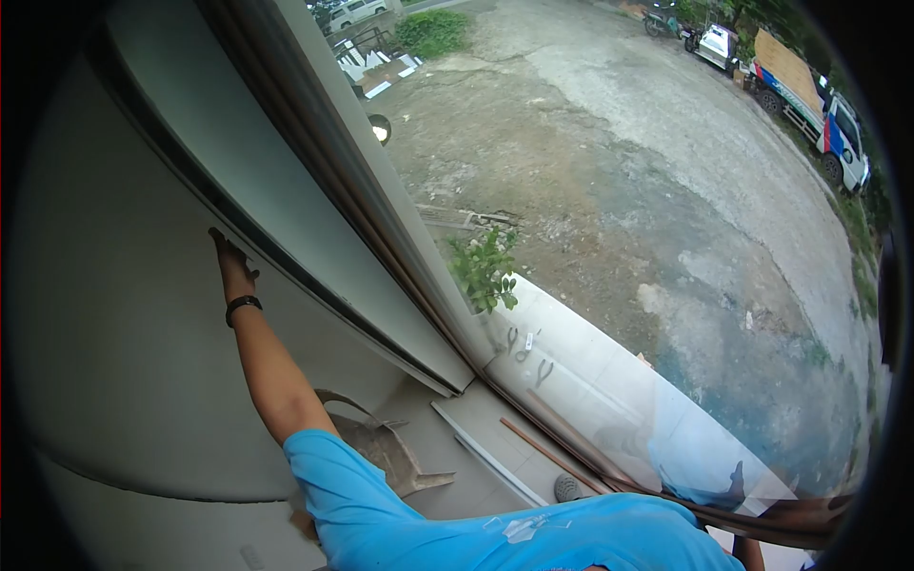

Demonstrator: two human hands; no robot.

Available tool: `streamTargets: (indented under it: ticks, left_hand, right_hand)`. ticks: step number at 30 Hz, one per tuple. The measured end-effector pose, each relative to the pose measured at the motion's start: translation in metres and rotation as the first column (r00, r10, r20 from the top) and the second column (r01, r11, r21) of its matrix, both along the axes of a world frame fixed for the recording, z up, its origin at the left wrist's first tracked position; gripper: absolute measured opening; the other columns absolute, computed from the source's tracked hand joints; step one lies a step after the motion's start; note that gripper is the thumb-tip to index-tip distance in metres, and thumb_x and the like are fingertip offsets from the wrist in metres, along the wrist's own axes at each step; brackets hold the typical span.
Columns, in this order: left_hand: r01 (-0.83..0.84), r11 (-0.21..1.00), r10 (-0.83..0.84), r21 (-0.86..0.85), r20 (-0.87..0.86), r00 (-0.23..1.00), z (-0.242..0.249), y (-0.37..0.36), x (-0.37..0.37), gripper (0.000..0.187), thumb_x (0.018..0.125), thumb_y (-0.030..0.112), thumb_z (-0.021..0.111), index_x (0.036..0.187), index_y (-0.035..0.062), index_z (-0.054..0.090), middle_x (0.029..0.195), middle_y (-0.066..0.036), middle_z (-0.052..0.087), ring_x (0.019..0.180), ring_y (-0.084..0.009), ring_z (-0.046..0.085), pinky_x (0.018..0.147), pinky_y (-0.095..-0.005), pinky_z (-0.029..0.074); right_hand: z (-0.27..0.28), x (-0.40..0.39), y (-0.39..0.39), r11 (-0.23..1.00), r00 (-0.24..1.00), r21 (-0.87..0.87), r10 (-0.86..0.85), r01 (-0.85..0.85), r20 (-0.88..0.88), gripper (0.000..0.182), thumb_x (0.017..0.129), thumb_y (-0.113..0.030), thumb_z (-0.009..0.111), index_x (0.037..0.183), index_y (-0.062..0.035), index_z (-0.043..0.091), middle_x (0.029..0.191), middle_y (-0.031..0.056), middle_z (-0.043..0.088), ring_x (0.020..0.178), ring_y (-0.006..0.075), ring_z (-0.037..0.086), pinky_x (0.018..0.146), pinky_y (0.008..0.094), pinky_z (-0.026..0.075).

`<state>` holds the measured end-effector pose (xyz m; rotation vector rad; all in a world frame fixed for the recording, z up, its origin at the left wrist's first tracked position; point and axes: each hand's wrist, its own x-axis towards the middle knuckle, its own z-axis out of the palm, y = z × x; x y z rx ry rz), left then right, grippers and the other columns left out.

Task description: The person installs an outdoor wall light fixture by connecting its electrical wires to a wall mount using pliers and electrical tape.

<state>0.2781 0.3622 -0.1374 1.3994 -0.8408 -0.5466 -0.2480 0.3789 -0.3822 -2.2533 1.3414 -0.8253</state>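
Observation:
My left hand (234,269) reaches up at the end of an outstretched arm with a dark wristband. It lies against a large pale panel (124,285), close to the dark strip along its edge. Its fingers are stretched out and the thumb stands apart; nothing shows in its grasp. My right hand is out of view; only a bit of dark arm appears at the bottom right, below the brown metal frame (752,523). A faint reflection of an arm and blue shirt shows in the glass beside that frame.
A dustpan-like scoop (381,447) lies on the tiled floor, near a white strip (490,457) and a brown strip (552,454). Brown frame posts (324,162) stand close by. Outside the glass are a leafy plant (484,269), a concrete yard (647,152) and a parked truck (809,109).

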Motion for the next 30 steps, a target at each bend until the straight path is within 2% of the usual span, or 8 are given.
streamTargets:
  ticks: [7, 11, 17, 20, 23, 26, 29, 30]
  left_hand:
    - [-0.021, 1.000, 0.021, -0.005, -0.001, 1.000, 0.003, 0.008, -0.017, 0.123, 0.086, 0.096, 0.029, 0.169, 0.0120, -0.005, 0.177, -0.017, -0.005, 0.162, -0.0427, -0.001, 0.119, -0.0744, 0.006]
    - [-0.027, 1.000, 0.027, 0.015, -0.020, 0.999, 0.005, 0.000, 0.003, 0.121, 0.088, 0.095, 0.027, 0.169, 0.0105, -0.002, 0.177, -0.018, -0.001, 0.161, -0.0435, 0.004, 0.120, -0.0743, 0.006]
    - [-0.092, 0.995, 0.094, 0.027, -0.076, 0.993, 0.020, -0.007, -0.008, 0.116, 0.088, 0.094, 0.027, 0.170, 0.0162, 0.002, 0.176, -0.018, 0.003, 0.161, -0.0426, 0.007, 0.120, -0.0741, 0.008]
    - [-0.099, 0.989, 0.105, 0.107, -0.046, 0.993, 0.028, -0.002, -0.004, 0.111, 0.091, 0.092, 0.027, 0.170, 0.0191, 0.002, 0.176, -0.018, 0.004, 0.162, -0.0407, 0.007, 0.122, -0.0716, 0.010]
    - [-0.100, 0.989, 0.103, 0.108, -0.027, 0.994, 0.032, -0.019, 0.008, 0.106, 0.095, 0.087, 0.028, 0.170, 0.0174, 0.003, 0.176, -0.018, 0.004, 0.162, -0.0389, 0.008, 0.125, -0.0649, 0.013]
    - [-0.270, 0.947, 0.250, -0.175, -0.128, 0.960, 0.006, -0.022, 0.001, 0.096, 0.102, 0.075, 0.031, 0.169, 0.0101, 0.010, 0.176, -0.019, 0.006, 0.162, -0.0378, 0.011, 0.126, -0.0579, 0.020]
    - [-0.445, 0.829, 0.442, -0.340, -0.091, 0.893, -0.038, -0.009, 0.011, 0.081, 0.106, 0.060, 0.036, 0.160, -0.0005, 0.033, 0.168, -0.022, 0.028, 0.156, -0.0390, 0.028, 0.123, -0.0556, 0.030]
    - [-0.544, 0.745, 0.542, -0.388, -0.125, 0.831, -0.039, 0.014, -0.032, 0.071, 0.106, 0.054, 0.038, 0.150, -0.0022, 0.043, 0.157, -0.022, 0.039, 0.148, -0.0369, 0.038, 0.119, -0.0535, 0.037]
  right_hand:
    - [-0.013, -0.021, 0.007, 0.999, 0.998, 0.024, 0.025, -0.027, 0.052, 0.038, 0.099, -0.031, 0.069, 0.130, -0.0093, 0.069, 0.122, 0.0144, 0.069, 0.117, 0.0338, 0.062, 0.102, 0.0478, 0.049]
    - [-0.019, -0.035, 0.008, 0.999, 0.996, 0.033, 0.038, -0.041, 0.075, 0.037, 0.099, -0.031, 0.069, 0.129, -0.0091, 0.069, 0.121, 0.0145, 0.069, 0.116, 0.0338, 0.063, 0.102, 0.0475, 0.049]
    - [-0.026, -0.053, 0.011, 0.997, 0.992, 0.043, 0.055, -0.061, 0.114, 0.037, 0.099, -0.031, 0.069, 0.129, -0.0089, 0.069, 0.120, 0.0148, 0.070, 0.115, 0.0337, 0.064, 0.101, 0.0470, 0.050]
    - [-0.033, -0.061, 0.018, 0.996, 0.988, 0.058, 0.063, -0.072, 0.139, 0.037, 0.099, -0.031, 0.069, 0.128, -0.0087, 0.069, 0.119, 0.0149, 0.071, 0.114, 0.0336, 0.065, 0.101, 0.0468, 0.050]
    - [-0.035, -0.073, 0.015, 0.995, 0.985, 0.054, 0.069, -0.078, 0.158, 0.036, 0.099, -0.031, 0.069, 0.128, -0.0086, 0.070, 0.118, 0.0150, 0.071, 0.114, 0.0336, 0.065, 0.100, 0.0466, 0.051]
    - [-0.039, -0.091, 0.027, 0.992, 0.983, 0.078, 0.089, -0.103, 0.162, 0.036, 0.099, -0.031, 0.069, 0.128, -0.0085, 0.070, 0.118, 0.0152, 0.071, 0.113, 0.0336, 0.066, 0.100, 0.0464, 0.051]
    - [-0.043, -0.122, 0.047, 0.991, 0.981, 0.098, 0.071, -0.089, 0.182, 0.036, 0.099, -0.030, 0.069, 0.127, -0.0083, 0.070, 0.117, 0.0153, 0.072, 0.112, 0.0335, 0.066, 0.099, 0.0462, 0.051]
    - [-0.046, -0.134, 0.058, 0.991, 0.980, 0.109, 0.059, -0.081, 0.193, 0.036, 0.099, -0.030, 0.069, 0.127, -0.0083, 0.070, 0.117, 0.0153, 0.072, 0.112, 0.0335, 0.066, 0.099, 0.0461, 0.051]
